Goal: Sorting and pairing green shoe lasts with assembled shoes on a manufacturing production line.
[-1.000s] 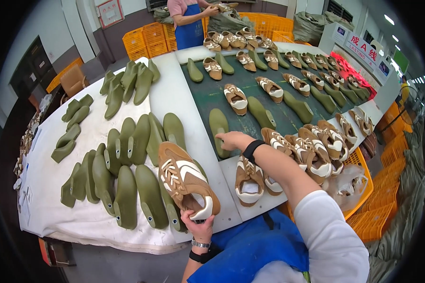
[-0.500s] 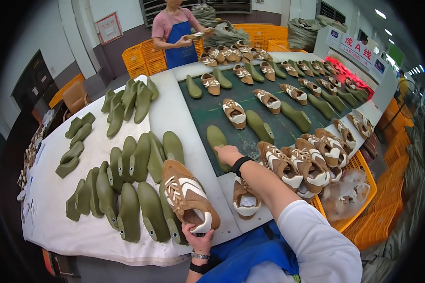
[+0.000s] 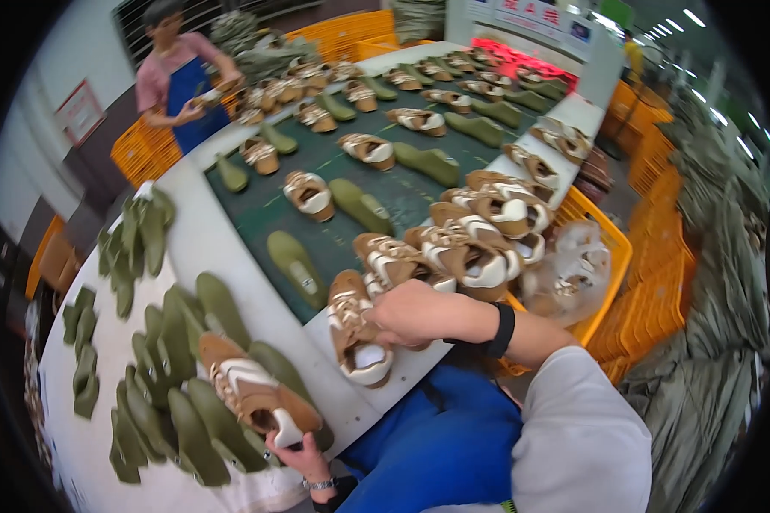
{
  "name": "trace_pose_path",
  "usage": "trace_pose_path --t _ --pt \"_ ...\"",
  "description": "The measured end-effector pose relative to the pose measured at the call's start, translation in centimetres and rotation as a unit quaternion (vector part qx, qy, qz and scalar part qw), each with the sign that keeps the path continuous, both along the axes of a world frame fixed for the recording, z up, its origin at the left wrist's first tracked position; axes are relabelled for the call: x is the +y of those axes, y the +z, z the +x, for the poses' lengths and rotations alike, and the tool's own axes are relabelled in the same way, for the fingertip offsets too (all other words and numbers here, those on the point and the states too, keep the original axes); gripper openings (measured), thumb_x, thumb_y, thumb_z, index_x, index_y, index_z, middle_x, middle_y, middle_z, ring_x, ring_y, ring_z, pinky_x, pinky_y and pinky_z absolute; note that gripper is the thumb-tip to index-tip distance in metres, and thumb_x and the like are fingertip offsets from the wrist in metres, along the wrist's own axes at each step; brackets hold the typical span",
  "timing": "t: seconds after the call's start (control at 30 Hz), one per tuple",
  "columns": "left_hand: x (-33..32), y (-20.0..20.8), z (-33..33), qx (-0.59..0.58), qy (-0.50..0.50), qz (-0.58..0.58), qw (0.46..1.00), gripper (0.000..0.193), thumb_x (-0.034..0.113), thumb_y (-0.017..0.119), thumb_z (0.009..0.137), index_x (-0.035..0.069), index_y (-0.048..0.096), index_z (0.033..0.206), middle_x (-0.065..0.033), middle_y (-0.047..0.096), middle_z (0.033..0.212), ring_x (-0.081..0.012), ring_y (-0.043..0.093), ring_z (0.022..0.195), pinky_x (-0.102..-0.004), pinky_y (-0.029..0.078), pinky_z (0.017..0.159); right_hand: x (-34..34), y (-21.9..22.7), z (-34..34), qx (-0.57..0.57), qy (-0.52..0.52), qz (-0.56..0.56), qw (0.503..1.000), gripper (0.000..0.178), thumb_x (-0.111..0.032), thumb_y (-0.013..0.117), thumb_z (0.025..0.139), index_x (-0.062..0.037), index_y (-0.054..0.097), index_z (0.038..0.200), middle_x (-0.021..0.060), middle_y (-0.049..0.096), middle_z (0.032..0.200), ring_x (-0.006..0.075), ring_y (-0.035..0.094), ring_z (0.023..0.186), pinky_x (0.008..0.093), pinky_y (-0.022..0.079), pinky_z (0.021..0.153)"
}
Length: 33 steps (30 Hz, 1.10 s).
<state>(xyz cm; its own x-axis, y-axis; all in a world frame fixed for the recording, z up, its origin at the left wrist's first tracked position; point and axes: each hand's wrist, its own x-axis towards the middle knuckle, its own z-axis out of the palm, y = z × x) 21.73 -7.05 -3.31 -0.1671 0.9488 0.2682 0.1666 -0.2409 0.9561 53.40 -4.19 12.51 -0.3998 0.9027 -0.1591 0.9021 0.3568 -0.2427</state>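
Observation:
By its heel, my left hand (image 3: 301,459) grips a brown and white sneaker (image 3: 246,376) at the near edge of the table, tilted over several green shoe lasts (image 3: 222,306). My right hand (image 3: 409,313) is closed on the side of another brown sneaker (image 3: 347,321) with white paper inside, resting on the white ledge. Its fingertips are partly hidden. Just beyond lies a single green last (image 3: 294,263) on the green belt (image 3: 257,214). To the right of my right hand, more sneakers (image 3: 470,256) are heaped along the ledge.
Rows of sneakers and lasts cover the belt toward the back. An orange crate (image 3: 612,256) with a clear plastic bag (image 3: 573,269) stands at the right. Across the table, a person in a blue apron (image 3: 192,94) holds a shoe. More lasts (image 3: 137,235) stand at the left.
My right hand has left the green last on the belt and come back to the sneaker on the ledge. The left hand still holds its sneaker. The view has swung to the right.

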Motion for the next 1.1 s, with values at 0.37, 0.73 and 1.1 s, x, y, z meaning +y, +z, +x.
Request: trace_pose_path --t 0.37,0.73,1.1 --pt "0.0 6.4 4.8 0.128 -0.023 -0.054 0.99 0.059 0.014 0.074 0.062 -0.003 0.044 0.111 -0.0199 0.048 0.108 -0.0308 0.049 0.096 -0.0387 0.039 0.086 -6.9 -5.7 24.1 0.076 -0.454 0.4 0.793 0.028 -0.021 0.058 0.075 -0.0053 0.061 0.097 0.0149 0.06 0.092 0.034 0.056 0.086 0.0407 0.045 0.077" --pt "1.3 4.5 13.2 0.284 -0.094 -0.049 0.953 0.064 0.017 0.075 0.063 -0.005 0.043 0.115 -0.0214 0.052 0.106 -0.0317 0.049 0.099 -0.0372 0.038 0.087 -6.3 -9.8 39.1 0.054 -0.606 0.217 0.763 0.028 -0.016 0.049 0.079 -0.0034 0.06 0.102 0.0194 0.058 0.102 0.0346 0.055 0.095 0.0393 0.043 0.084" --pt "2.6 2.6 12.3 0.263 -0.148 -0.001 0.953 0.061 0.032 0.078 0.059 0.001 0.046 0.1 -0.0168 0.052 0.096 -0.0321 0.053 0.087 -0.0381 0.044 0.075 -8.7 -15.3 51.8 -0.181 -0.459 0.102 0.864 0.027 -0.017 0.041 0.083 -0.0012 0.056 0.099 0.0217 0.059 0.09 0.0352 0.057 0.087 0.0447 0.046 0.075"
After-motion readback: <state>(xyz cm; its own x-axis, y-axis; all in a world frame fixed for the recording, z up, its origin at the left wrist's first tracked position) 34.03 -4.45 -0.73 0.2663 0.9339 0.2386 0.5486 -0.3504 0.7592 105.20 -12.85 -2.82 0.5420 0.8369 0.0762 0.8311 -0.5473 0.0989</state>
